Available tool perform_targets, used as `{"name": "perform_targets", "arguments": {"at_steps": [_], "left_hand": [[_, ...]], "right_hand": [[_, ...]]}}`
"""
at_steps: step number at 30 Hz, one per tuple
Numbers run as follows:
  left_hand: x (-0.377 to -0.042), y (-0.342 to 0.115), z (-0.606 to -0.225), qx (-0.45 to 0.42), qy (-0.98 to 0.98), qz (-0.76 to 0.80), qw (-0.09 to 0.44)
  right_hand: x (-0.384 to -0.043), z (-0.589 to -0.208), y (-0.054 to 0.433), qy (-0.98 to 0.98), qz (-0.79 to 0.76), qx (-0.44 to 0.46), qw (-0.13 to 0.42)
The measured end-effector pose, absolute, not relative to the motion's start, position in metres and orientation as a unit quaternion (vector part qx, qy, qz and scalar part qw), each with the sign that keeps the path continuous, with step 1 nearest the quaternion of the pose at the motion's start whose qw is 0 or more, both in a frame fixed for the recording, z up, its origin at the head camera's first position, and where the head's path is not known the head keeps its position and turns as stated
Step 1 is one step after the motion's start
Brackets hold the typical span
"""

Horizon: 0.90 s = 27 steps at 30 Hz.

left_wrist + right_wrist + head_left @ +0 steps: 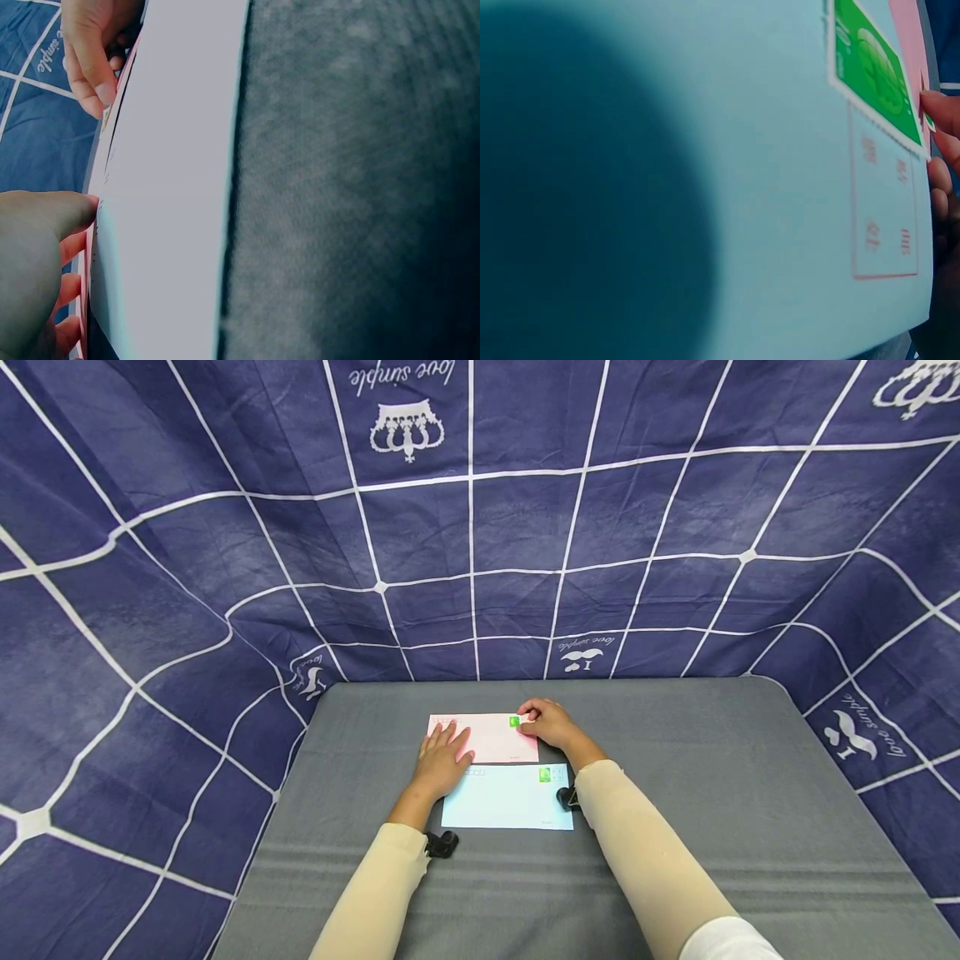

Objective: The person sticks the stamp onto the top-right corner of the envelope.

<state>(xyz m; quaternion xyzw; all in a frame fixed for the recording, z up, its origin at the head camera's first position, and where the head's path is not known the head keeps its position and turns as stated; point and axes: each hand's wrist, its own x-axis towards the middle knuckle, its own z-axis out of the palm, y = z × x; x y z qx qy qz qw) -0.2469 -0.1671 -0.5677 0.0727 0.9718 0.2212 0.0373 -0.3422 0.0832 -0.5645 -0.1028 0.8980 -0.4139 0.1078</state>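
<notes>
A pink envelope (491, 742) lies on the grey table, directly beyond a light blue envelope (502, 802). My left hand (441, 763) rests with spread fingers on the pink envelope's left part, its thumb by the blue one's top edge. At the pink envelope's upper right corner, my right hand (552, 725) pinches a small green stamp (514, 722) between thumb and finger; the stamp is at the paper's surface. Another green stamp (874, 71) sits on the blue envelope, beside a red printed box. The right wrist view shows only part of the right hand.
The grey cloth-covered table (712, 793) extends around both envelopes. A dark blue curtain (525, 527) with white grid lines hangs behind and at both sides. Black wrist cameras (442, 844) sit on the forearms; the right one is over the blue envelope's right edge.
</notes>
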Motion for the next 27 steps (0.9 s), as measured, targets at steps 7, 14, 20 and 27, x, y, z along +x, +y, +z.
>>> {"name": "perform_targets", "arguments": {"at_steps": [7, 14, 20, 27], "left_hand": [[-0.2473, -0.167, -0.568, 0.071, 0.971, 0.224, 0.041], [-0.2465, -0.1673, -0.5686, 0.073, 0.971, 0.223, 0.042], [-0.2457, -0.1676, -0.5678, 0.074, 0.971, 0.224, 0.042], [-0.2459, -0.167, -0.5673, 0.075, 0.971, 0.227, 0.024]], "right_hand": [[-0.3415, -0.5639, 0.0827, 0.901, -0.411, -0.101, 0.102], [-0.3406, -0.5634, 0.0827, 0.899, -0.415, -0.104, 0.097], [-0.3383, -0.562, 0.0831, 0.898, -0.418, -0.099, 0.098], [-0.338, -0.5635, 0.0832, 0.893, -0.431, -0.094, 0.093]]}}
